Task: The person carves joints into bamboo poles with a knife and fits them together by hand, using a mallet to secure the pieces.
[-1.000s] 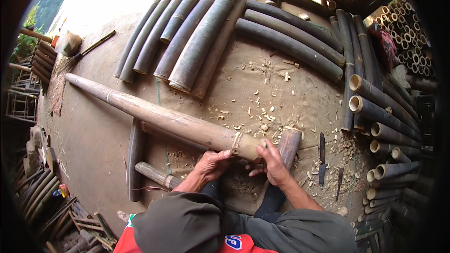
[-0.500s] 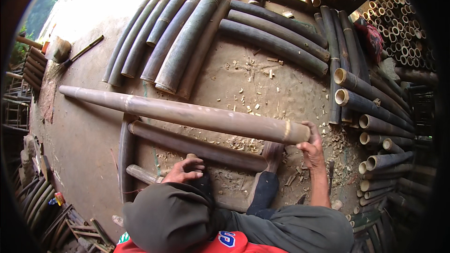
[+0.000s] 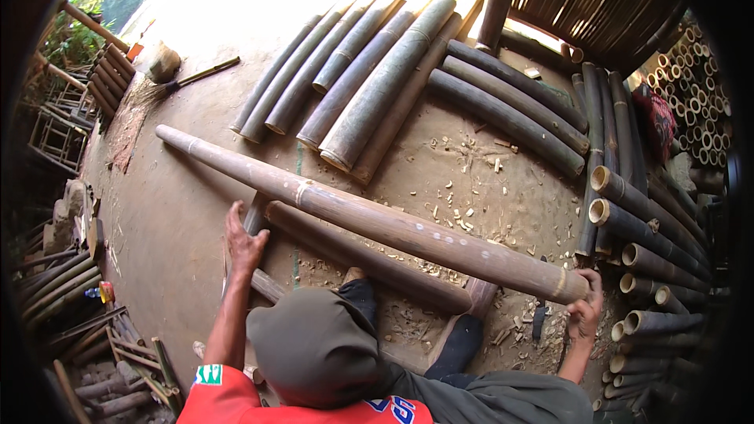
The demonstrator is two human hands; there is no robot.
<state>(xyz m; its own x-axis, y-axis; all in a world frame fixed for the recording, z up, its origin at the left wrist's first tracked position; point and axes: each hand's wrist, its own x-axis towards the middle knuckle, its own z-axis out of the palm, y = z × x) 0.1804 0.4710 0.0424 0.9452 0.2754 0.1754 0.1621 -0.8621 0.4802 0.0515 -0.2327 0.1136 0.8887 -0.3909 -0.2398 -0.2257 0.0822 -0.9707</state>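
Observation:
A long brown bamboo pole (image 3: 408, 228) lies slantwise before me, its thin end far left and its thick end near right. My right hand (image 3: 585, 306) is wrapped round the thick end, thumb on the near side. My left hand (image 3: 247, 237) is raised off the pole, fingers spread, just short of its near side and holding nothing. Beneath the pole is a low bamboo frame (image 3: 369, 263), with a crosswise bamboo and a side piece at each end. Part of the frame is hidden by the pole and my body.
Several thick bamboo poles (image 3: 385, 86) lie side by side beyond, with more crosswise bamboos (image 3: 510, 114) to their right. Stacked bamboo pieces (image 3: 644, 220) line the right side. Pale chips (image 3: 463, 212) litter the ground. A broom (image 3: 157, 93) and bamboo scraps (image 3: 133, 369) are at the left.
My left hand has moved left and outward from near my body toward the pole, its fingers spreading. My right hand keeps hold of the thick end. The whole view has shifted.

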